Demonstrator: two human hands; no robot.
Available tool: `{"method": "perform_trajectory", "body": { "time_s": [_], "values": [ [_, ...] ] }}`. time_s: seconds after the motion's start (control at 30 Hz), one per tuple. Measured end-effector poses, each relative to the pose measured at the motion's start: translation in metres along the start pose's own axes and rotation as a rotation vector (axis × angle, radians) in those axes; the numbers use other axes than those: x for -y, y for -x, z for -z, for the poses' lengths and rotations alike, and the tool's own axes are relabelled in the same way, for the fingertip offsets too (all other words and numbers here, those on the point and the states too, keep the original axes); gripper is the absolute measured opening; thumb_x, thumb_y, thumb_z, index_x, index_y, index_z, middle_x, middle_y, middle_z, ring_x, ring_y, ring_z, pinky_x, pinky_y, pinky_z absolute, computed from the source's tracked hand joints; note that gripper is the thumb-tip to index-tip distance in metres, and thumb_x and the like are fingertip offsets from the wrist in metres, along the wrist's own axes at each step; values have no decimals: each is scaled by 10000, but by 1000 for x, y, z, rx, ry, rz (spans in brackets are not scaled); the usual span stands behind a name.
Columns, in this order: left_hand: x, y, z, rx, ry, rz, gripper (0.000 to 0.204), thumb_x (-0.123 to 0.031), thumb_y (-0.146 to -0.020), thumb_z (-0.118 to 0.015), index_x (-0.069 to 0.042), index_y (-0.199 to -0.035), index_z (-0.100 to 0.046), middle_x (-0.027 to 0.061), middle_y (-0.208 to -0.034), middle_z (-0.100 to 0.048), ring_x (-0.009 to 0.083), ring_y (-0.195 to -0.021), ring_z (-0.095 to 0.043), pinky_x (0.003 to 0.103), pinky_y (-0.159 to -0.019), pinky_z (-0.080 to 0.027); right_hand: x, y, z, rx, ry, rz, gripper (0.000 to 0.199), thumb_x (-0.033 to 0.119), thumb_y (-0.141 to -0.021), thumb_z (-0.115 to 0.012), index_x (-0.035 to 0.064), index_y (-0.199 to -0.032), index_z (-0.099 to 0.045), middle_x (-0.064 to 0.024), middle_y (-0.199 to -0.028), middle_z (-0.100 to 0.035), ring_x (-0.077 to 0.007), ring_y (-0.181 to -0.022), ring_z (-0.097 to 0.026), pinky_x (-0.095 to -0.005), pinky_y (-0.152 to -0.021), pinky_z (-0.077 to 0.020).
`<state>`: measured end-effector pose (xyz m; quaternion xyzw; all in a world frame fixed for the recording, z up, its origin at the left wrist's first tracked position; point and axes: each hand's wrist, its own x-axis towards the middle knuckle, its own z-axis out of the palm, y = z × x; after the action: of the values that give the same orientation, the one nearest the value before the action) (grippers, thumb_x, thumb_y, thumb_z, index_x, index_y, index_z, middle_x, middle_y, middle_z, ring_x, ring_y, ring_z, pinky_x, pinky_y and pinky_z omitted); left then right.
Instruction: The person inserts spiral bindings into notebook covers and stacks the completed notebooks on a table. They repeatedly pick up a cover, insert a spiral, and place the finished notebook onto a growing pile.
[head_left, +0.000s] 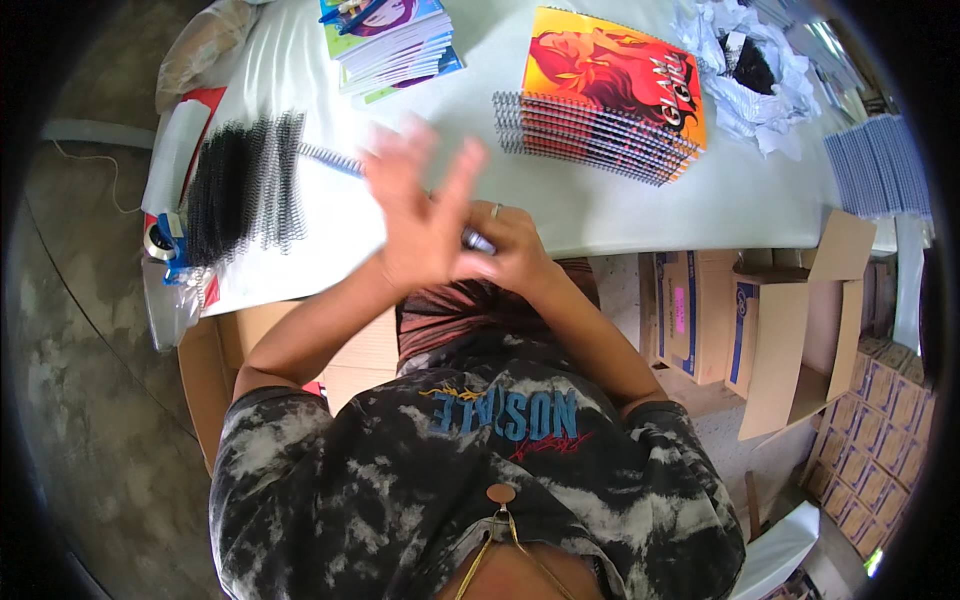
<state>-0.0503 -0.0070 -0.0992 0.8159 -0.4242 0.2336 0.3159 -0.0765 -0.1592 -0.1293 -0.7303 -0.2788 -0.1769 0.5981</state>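
Observation:
My left hand (415,215) is raised over the table's near edge, its fingers spread and smeared by motion. Beside it my right hand (515,245) is closed, a ring on one finger, around the end of what looks like a spiral binding coil (478,241). A grey coil length (330,157) shows beyond my left hand; that hand hides whether the two parts join. To the left lies a thick bundle of black spiral coils (245,185). At the right a stack of spiral-bound notebooks (610,90) with red and orange covers rests on the table.
A pile of colourful booklets (395,50) sits at the back. Crumpled white plastic (755,75) with something black inside lies at the far right, near blue-grey stacked notebooks (878,165). Below the table's edge are open cardboard boxes (775,340). A blue-handled tool (175,245) lies at left.

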Motion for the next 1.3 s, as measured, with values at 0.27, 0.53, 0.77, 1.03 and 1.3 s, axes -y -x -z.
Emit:
{"method": "perform_trajectory", "body": {
  "time_s": [0.27, 0.53, 0.77, 1.03, 1.3],
  "values": [
    [-70, -28, 32, 109, 87, 317, 743, -272, -883, -495, 58, -1405, -81, 356, -1428, -47, 485, -1338, -98, 486, -1077, -157, 36, -29, -5, 47, -430, 87, 792, 290, -840, -558, 69, -1440, -90, -191, -1487, -100, -368, -1379, -62, -444, -1111, -93],
    [-74, -43, 109, -265, 54, 779, 129, -80, -825, -641, 44, -806, -610, 54, -740, -649, 78, -674, -570, 212, -631, -464, 85, -87, 38, 425, 60, -273, 318, 310, -892, -534, 31, -1013, -624, -95, -720, -619, -215, -656, -593, -341, -651, -454],
    [-21, -34, 84, -84, 979, 887, 150, -7, -828, -591, 16, -974, -616, 54, -921, -636, 77, -804, -565, 222, -742, -464, 61, -69, 28, 11, -443, -550, 176, -65, -697, -712, -18, -797, -575, -41, -756, -637, -62, -726, -590, -224, -660, -487],
    [12, -35, 77, 19, 1177, 729, 141, 88, -734, -544, -23, -818, -565, 10, -774, -572, 51, -695, -522, 202, -639, -432, 65, -59, 12, -83, -209, -470, 192, -47, -681, -728, -25, -785, -568, -79, -741, -639, -96, -715, -619, -241, -641, -494],
    [-26, -67, 84, 111, 451, 466, 286, -130, -818, -673, 8, -1049, -576, 47, -784, -633, 102, -718, -574, 254, -664, -475, 100, -60, 73, -428, 198, -11, 279, -40, -648, -756, 3, -896, -636, -65, -848, -648, -144, -811, -599, -276, -751, -474]
  ]
}}
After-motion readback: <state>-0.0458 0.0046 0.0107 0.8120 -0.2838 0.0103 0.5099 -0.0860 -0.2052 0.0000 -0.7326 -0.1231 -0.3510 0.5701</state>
